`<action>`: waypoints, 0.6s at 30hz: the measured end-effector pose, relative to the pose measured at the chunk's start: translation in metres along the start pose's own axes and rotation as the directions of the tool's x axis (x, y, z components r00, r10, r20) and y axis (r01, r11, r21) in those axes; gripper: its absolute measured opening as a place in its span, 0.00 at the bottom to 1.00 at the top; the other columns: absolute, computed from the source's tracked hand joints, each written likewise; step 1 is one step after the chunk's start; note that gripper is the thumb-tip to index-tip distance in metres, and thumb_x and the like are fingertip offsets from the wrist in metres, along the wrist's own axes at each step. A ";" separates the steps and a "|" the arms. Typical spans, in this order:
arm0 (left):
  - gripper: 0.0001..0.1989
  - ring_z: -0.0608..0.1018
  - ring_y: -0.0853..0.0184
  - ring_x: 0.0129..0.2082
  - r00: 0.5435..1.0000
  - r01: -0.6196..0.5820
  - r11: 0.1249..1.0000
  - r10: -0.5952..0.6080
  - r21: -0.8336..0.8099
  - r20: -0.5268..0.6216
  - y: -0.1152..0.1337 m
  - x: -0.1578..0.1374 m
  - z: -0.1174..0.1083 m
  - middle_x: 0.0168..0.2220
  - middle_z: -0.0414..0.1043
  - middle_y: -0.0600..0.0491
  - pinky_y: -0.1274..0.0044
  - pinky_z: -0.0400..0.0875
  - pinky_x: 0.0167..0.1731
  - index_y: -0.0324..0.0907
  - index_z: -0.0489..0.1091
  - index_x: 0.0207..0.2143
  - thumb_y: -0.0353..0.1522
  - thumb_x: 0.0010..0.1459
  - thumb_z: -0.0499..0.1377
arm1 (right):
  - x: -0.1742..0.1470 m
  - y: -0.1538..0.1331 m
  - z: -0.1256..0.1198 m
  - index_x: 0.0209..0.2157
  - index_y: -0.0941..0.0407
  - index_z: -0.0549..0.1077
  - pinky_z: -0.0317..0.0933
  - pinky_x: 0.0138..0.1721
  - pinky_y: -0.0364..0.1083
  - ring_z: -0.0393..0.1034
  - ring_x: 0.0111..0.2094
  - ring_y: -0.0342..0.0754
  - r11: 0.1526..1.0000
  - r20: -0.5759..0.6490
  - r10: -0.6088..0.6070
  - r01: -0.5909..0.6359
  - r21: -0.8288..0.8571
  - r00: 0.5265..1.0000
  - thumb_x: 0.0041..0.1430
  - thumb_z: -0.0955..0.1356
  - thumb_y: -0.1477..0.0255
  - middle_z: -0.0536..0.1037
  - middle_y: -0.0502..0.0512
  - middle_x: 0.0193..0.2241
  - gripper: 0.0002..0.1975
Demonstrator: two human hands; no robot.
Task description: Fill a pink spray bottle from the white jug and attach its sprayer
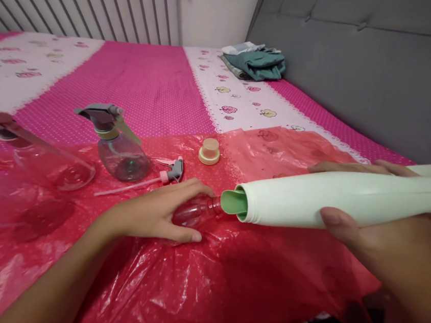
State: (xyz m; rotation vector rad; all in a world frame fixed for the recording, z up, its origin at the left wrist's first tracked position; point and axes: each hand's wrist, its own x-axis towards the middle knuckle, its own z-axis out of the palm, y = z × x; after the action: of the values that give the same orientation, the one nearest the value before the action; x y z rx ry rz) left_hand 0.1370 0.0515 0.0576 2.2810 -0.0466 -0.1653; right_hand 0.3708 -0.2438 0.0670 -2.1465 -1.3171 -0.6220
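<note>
My left hand (166,210) is wrapped around a clear plastic bottle (193,211) on the red plastic sheet, its open neck turned to the right. In my right hand (379,245) is a large pale green jug (335,197), tipped on its side. The jug's green spout (232,202) is right at the mouth of the clear bottle; whether they touch I cannot tell, and no liquid shows. Just beyond my left hand lies a trigger spray head (171,172), grey and pink, with a thin tube. A translucent cap with a cream rim (209,153) rests farther back.
A spray bottle with a grey trigger (122,154) stands left of the spray head. Another spray bottle (52,157) is at far left. The red sheet (202,288) covers part of a pink bed cover (142,82). Folded clothes (254,63) lie by the grey headboard (364,69).
</note>
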 end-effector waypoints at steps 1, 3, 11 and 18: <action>0.30 0.77 0.49 0.61 1.000 -0.001 1.000 0.001 0.002 -0.001 0.000 0.000 0.000 0.62 0.74 0.45 0.60 0.73 0.62 0.47 0.68 0.63 0.51 0.67 0.68 | 0.000 0.000 0.000 0.54 0.45 0.78 0.53 0.74 0.64 0.76 0.62 0.62 1.000 -0.003 -0.008 0.008 -0.004 1.000 0.68 0.61 0.35 0.84 0.50 0.54 0.33; 0.30 0.78 0.49 0.61 1.000 -0.005 1.000 0.005 0.004 -0.005 -0.001 -0.001 0.000 0.62 0.74 0.45 0.60 0.73 0.62 0.47 0.68 0.63 0.51 0.67 0.68 | 0.001 -0.001 0.001 0.54 0.45 0.78 0.53 0.73 0.64 0.77 0.61 0.62 1.000 -0.014 -0.018 0.018 -0.012 1.000 0.68 0.61 0.36 0.84 0.51 0.54 0.33; 0.30 0.77 0.49 0.62 1.000 -0.011 1.000 0.011 -0.009 -0.004 0.000 -0.002 0.000 0.63 0.74 0.45 0.60 0.73 0.63 0.47 0.67 0.63 0.51 0.67 0.68 | 0.004 -0.001 0.001 0.54 0.44 0.79 0.54 0.73 0.62 0.77 0.61 0.61 0.999 -0.013 -0.043 0.043 -0.026 0.999 0.70 0.61 0.38 0.84 0.49 0.56 0.31; 0.30 0.78 0.49 0.60 1.000 -0.017 1.000 0.017 0.009 -0.010 0.000 -0.001 -0.001 0.61 0.75 0.45 0.61 0.74 0.61 0.47 0.68 0.63 0.51 0.67 0.68 | 0.004 0.000 -0.001 0.55 0.45 0.78 0.54 0.73 0.61 0.77 0.60 0.62 0.997 -0.004 -0.064 0.064 -0.036 0.998 0.69 0.61 0.36 0.84 0.51 0.54 0.33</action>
State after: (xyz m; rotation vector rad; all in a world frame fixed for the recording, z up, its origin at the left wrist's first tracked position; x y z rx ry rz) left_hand 0.1364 0.0523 0.0578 2.2895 -0.0617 -0.1446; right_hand 0.3726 -0.2418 0.0709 -2.1368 -1.3868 -0.6814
